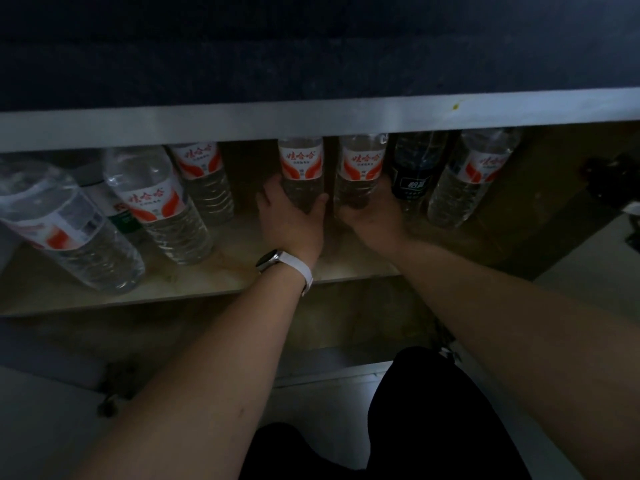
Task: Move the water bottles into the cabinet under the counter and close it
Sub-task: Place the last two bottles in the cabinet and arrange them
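Several clear water bottles with red-and-white labels stand on the cabinet shelf (pixel 207 282) under the counter. My left hand (pixel 291 220), with a white watch on the wrist, wraps the base of one upright bottle (pixel 300 161). My right hand (pixel 374 216) cups the base of the bottle beside it (pixel 362 164). To the right stand a dark-labelled bottle (pixel 414 171) and another red-labelled bottle (pixel 471 181). Three more bottles (pixel 156 202) stand at the left. The bottle tops are hidden behind the counter's edge.
The grey counter edge (pixel 311 119) overhangs the shelf, with the dark countertop above. A green-labelled bottle (pixel 119 213) stands behind the left group. A lower compartment (pixel 346 323) opens below the shelf. A cabinet hinge (pixel 606 174) shows at the right. My dark-clothed knees are at the bottom.
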Demonstrator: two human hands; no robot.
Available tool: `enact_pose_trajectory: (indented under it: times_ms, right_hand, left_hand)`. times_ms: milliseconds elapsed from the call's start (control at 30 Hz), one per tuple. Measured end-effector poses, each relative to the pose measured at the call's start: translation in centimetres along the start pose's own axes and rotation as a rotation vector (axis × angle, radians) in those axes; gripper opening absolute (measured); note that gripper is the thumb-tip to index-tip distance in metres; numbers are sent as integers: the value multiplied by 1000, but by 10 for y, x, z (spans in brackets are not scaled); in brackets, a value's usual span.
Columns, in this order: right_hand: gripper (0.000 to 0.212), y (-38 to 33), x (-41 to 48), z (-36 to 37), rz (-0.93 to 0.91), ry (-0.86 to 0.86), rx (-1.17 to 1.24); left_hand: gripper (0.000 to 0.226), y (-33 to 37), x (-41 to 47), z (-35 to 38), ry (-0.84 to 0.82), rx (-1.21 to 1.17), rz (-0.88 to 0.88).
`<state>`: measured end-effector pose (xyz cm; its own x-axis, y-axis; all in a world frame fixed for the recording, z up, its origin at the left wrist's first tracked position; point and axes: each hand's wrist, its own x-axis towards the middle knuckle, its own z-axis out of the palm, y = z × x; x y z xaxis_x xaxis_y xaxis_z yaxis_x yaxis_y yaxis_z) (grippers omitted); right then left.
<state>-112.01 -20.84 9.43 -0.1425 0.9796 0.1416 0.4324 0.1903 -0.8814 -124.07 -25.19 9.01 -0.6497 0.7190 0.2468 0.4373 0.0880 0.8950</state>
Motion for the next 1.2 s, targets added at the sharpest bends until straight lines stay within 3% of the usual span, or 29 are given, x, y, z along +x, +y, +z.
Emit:
enact_pose_trajectory:
  times_ms: [267, 400, 533, 567, 667, 833, 967, 1200]
  right_hand:
    - [63, -12, -8, -13, 27, -90, 4]
    - [62, -19, -18, -15, 78, -51, 17]
    - [33, -27, -32, -17, 29, 35, 1]
    - [36, -28, -37, -15, 0, 66, -13]
    - [68, -31, -53, -5, -39, 71, -29]
    - [58, -46, -69, 29, -87, -69, -40]
    - [65, -67, -68, 63, -126, -191, -62]
    - [73, -89, -35, 116, -162, -159, -128]
  left_hand:
    - [58, 5, -14, -19, -72, -11, 30]
    - [57, 3, -30, -44, -132, 57, 69]
    - [60, -9, -44, -80, -64, 147, 94]
    - [58, -12, -46, -90, -28, 170, 97]
    - [52, -20, -49, -118, 88, 190, 55]
    - [63, -36, -38, -148, 241, 123, -33]
    - [72, -49, -15, -153, 236, 40, -43]
    - [83, -65, 15, -145, 209, 82, -72]
